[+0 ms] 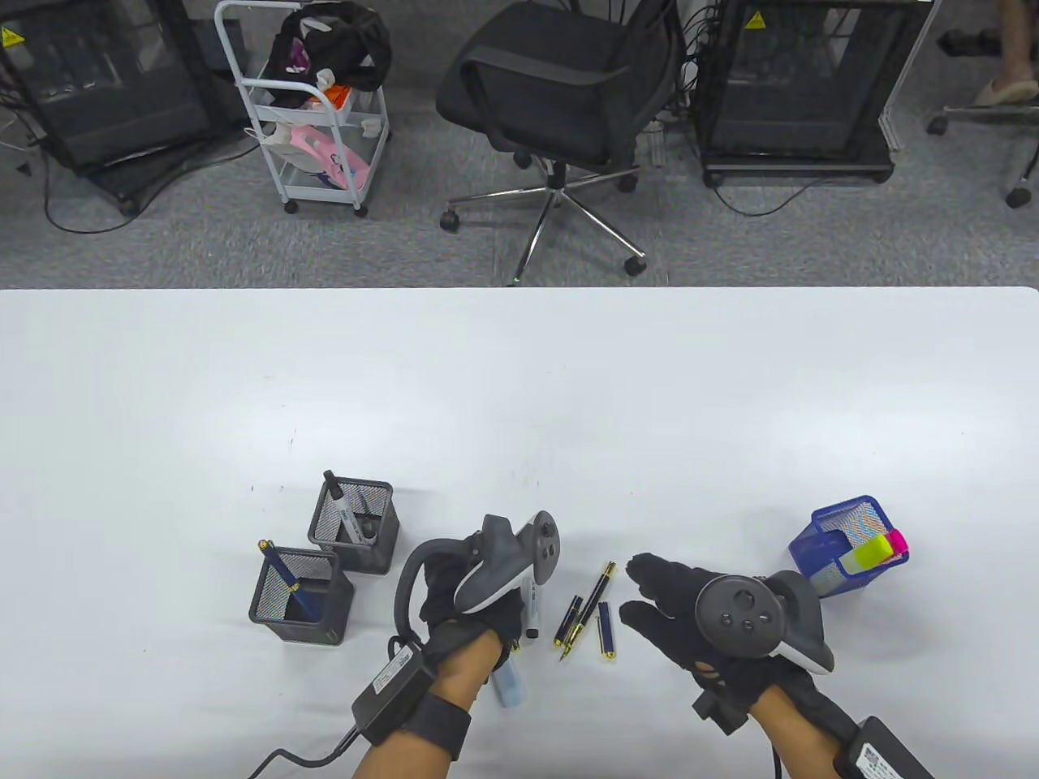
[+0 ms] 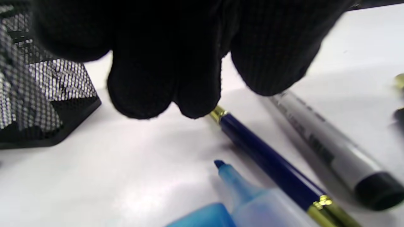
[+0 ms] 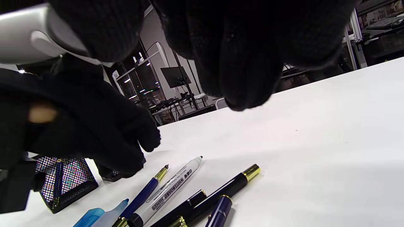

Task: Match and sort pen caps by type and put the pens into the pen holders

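My left hand (image 1: 503, 613) hangs over a navy fountain pen body (image 2: 271, 164), loosely curled fingertips (image 2: 195, 104) at its gold nib end without gripping it. That pen lies flat beside a grey whiteboard marker (image 2: 328, 151) and an uncapped blue highlighter (image 2: 240, 195). My right hand (image 1: 645, 588) hovers with straight fingers, holding nothing, just right of a black pen with gold trim (image 1: 592, 596), a black cap (image 1: 568, 621) and a navy cap (image 1: 605, 629). The right wrist view shows the same row: navy pen (image 3: 142, 194), marker (image 3: 170, 186), black pen (image 3: 221, 189), navy cap (image 3: 219, 211).
Two black mesh holders stand to the left: the farther one (image 1: 355, 523) holds a marker, the nearer one (image 1: 302, 595) a navy pen. A blue mesh holder (image 1: 844, 544) with yellow and pink highlighters stands at the right. An office chair (image 1: 560, 89) is beyond the table's far edge.
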`<state>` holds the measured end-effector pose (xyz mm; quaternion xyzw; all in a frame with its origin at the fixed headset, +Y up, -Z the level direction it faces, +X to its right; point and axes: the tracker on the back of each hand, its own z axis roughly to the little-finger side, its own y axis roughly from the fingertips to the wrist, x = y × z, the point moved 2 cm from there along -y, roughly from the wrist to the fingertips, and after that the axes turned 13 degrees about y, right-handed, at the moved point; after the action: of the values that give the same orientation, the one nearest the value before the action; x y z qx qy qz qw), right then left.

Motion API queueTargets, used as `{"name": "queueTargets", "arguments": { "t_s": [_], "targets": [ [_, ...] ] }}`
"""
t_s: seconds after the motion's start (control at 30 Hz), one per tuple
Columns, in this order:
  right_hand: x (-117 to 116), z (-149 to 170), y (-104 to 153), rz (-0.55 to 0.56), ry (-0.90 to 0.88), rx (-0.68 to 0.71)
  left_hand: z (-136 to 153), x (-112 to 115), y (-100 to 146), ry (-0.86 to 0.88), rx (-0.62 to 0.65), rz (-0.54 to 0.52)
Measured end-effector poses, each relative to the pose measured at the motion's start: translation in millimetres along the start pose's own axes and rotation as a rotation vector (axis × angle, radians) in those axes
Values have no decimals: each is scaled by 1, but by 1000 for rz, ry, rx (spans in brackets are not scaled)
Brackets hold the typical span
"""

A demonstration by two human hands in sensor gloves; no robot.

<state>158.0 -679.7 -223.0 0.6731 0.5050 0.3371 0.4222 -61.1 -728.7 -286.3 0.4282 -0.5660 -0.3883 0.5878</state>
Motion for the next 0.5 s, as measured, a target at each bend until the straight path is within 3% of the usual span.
{"name": "queueTargets", "arguments": {
  "t_s": [0.5],
  "targets": [
    [-1,2,-1,-9,26,-10,8,18,-26,82,-211,-17]
  ]
}}
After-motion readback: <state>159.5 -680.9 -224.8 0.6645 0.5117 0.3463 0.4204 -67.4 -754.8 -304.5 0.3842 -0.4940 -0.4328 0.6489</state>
